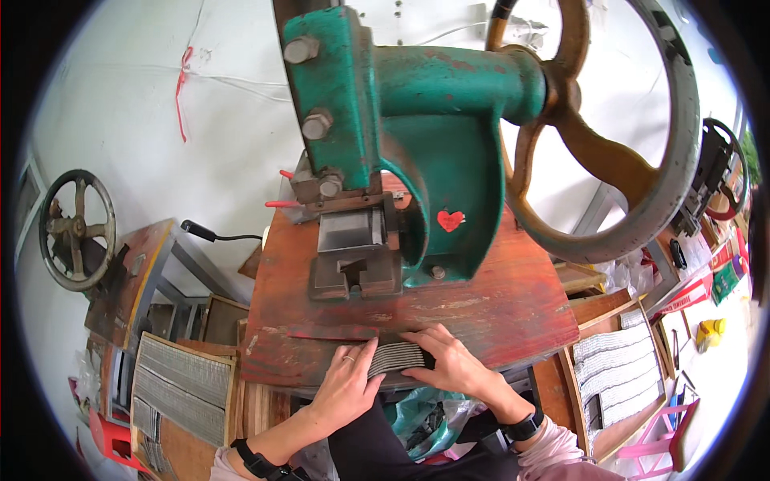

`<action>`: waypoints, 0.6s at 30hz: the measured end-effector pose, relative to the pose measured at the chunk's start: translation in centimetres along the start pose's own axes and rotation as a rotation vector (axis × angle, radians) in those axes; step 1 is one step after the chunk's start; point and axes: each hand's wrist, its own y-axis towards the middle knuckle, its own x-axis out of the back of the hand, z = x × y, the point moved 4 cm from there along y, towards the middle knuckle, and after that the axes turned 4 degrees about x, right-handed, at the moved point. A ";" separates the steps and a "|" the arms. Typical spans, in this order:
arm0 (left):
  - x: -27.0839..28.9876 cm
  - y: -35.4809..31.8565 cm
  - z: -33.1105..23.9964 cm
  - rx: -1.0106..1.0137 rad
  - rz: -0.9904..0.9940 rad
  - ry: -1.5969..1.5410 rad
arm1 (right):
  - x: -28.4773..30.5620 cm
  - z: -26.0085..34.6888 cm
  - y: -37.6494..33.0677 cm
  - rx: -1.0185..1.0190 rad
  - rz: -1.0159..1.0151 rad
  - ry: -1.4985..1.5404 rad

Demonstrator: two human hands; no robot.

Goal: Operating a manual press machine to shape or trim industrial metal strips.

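Right at the near edge of the worn red-painted wooden bench [497, 313], a flat bundle of thin grey metal strips [395, 357] lies crosswise, partly overhanging the lip of the board. Between this bundle and the dark steel die block [355, 268] of the green cast-iron press [425, 120] runs a bare band of bench top, and the board is also open to the right of the press base, up to its right edge. The large rusty iron flywheel [642, 160] hangs past that right edge, over a wooden tray of grey mesh sheets [613, 373] below; a similar wooden tray of mesh [180, 385] stands low on the left. The press head and the top of the flywheel are cut off by the upper rim, and the underside of the bundle and its right end are hidden beneath the hands. What sits inside the die slot is too dark to make out. The left hand [346, 389] rests on the left end of the bundle, fingers loosely extended and pressed down on the strips, thumb toward the middle. The right hand [453, 365] lies over the right end, fingers curved across the top with the tips on the strips; whether they wrap fully under it cannot be told.
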 end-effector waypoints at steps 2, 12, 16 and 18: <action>0.0 0.1 0.0 0.004 -0.006 -0.035 | -0.1 0.2 -0.2 -0.023 -0.027 -0.019; 7.8 8.8 5.6 0.075 -0.515 -0.440 | 2.8 2.7 11.7 -0.080 -0.476 -0.148; 8.2 14.1 8.8 0.130 -0.487 -0.582 | 2.9 -0.3 15.7 -0.213 -0.554 0.003; 9.4 15.1 8.8 0.096 -0.447 -0.369 | 2.7 -2.5 16.6 -0.095 -0.616 -0.134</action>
